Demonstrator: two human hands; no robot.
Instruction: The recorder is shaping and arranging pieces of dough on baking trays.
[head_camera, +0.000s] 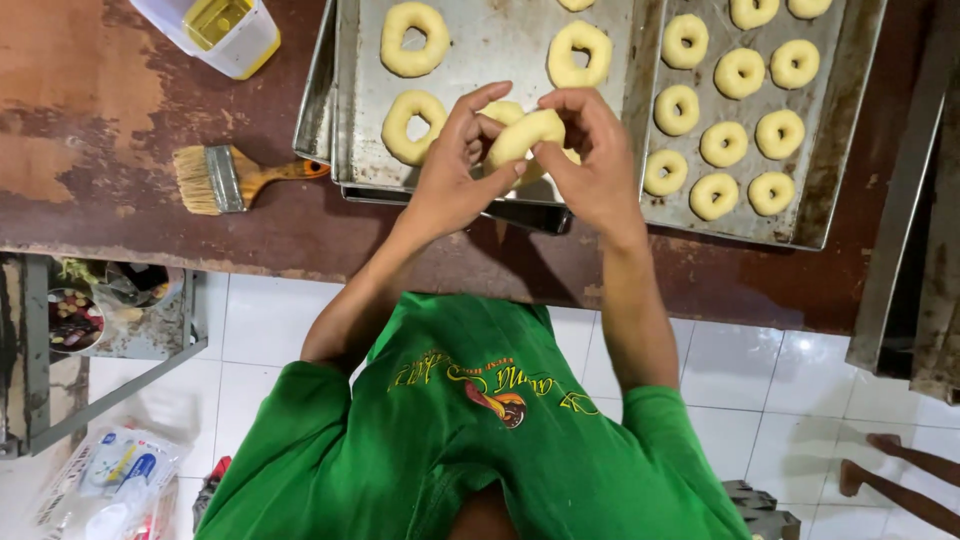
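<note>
Both my hands meet over the front edge of a metal baking tray (490, 50) and share one pale lump of dough (522, 133). My left hand (450, 175) pinches it from the left, and my right hand (592, 160) wraps it from the right. On this tray lie raw dough rings, one (412, 125) just left of my left hand and two more (414, 38) (579, 52) further back. Part of another dough piece is hidden behind my fingers.
A second tray (835, 150) to the right holds several smaller dough rings. A wooden pastry brush (225, 178) and a plastic container (215, 30) lie on the worn brown table (120, 100). Stacked trays (920, 250) stand at far right. Another person's feet (900, 480) are on the white tile floor.
</note>
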